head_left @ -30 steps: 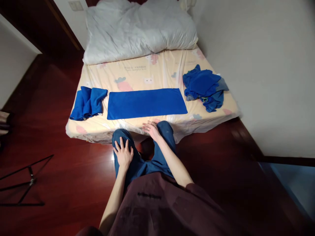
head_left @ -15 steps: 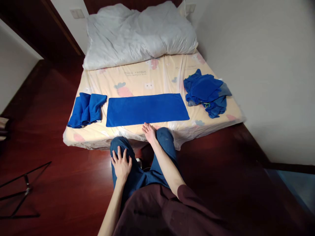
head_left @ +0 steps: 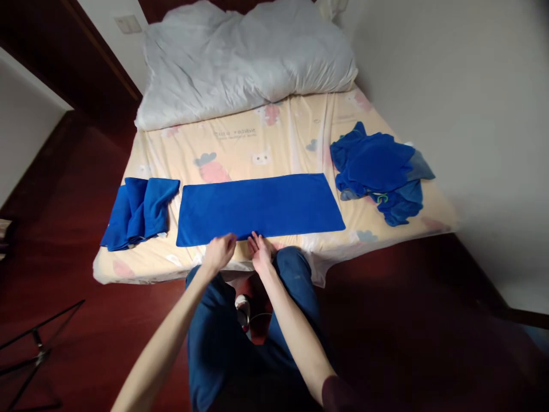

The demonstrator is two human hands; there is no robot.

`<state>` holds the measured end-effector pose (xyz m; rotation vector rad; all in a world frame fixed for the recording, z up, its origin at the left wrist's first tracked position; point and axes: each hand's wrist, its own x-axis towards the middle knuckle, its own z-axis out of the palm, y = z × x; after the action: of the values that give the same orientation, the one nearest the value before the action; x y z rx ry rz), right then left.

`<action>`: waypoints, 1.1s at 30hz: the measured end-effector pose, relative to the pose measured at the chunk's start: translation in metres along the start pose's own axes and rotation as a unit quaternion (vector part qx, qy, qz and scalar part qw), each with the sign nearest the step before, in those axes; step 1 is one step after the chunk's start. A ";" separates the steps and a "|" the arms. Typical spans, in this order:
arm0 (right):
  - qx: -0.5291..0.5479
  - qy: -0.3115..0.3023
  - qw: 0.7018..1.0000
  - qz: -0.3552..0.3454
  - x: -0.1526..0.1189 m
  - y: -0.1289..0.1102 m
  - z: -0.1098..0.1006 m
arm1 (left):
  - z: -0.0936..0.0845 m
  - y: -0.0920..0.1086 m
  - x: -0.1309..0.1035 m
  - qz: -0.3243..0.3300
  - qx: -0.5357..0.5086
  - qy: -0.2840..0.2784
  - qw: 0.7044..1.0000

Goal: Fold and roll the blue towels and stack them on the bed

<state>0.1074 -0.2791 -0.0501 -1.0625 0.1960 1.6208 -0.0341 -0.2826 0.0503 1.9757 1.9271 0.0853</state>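
Observation:
A blue cloth (head_left: 261, 209) lies flat as a long rectangle near the front edge of the bed. My left hand (head_left: 219, 252) is at the cloth's near edge, its fingers curled together; whether they pinch anything is hidden. Just to its right, my right hand (head_left: 259, 252) has its fingers extended, palm turned partly up, with the fingertips at the same edge. Folded blue cloths (head_left: 137, 212) lie to the left of the flat one. On the right is a crumpled heap of blue cloths (head_left: 377, 166).
A grey-white quilt (head_left: 249, 57) lies across the far end of the bed (head_left: 295, 131). A wall rises on the right. Black stand legs (head_left: 38, 349) are on the floor at lower left. My knees touch or nearly touch the bed's front.
My left hand has left my left knee and moved forward to the cloth's near edge, its fingers closing. My right hand has turned palm upward. The view has shifted closer.

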 end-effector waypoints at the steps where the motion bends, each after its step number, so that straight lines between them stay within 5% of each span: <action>1: -0.004 0.005 1.000 -0.001 0.002 0.001 0.000 | -0.010 0.008 0.038 0.002 0.000 0.003 1.000; 6: -0.027 0.031 0.999 -0.003 0.009 0.007 -0.007 | -0.020 0.045 0.210 -0.004 0.004 -0.005 1.000; 11: -0.030 0.024 0.999 -0.001 0.009 0.008 -0.012 | 0.020 0.048 0.303 -0.036 -0.007 -0.030 0.999; 17: -0.036 0.045 0.998 0.008 0.005 0.006 -0.009 | 0.045 0.025 0.335 -0.014 -0.135 0.008 0.991; 26: -0.049 0.093 0.994 0.008 0.000 0.004 -0.008 | 0.033 0.023 0.344 -0.021 -0.184 0.046 0.982; 33: -0.072 0.053 0.996 0.017 -0.003 0.004 -0.001 | 0.033 0.021 0.337 -0.039 -0.157 -0.016 0.987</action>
<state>0.1047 -0.2832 -0.0502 -1.2622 0.1702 1.6291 0.0161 0.0381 -0.0471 1.6851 1.8382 0.3142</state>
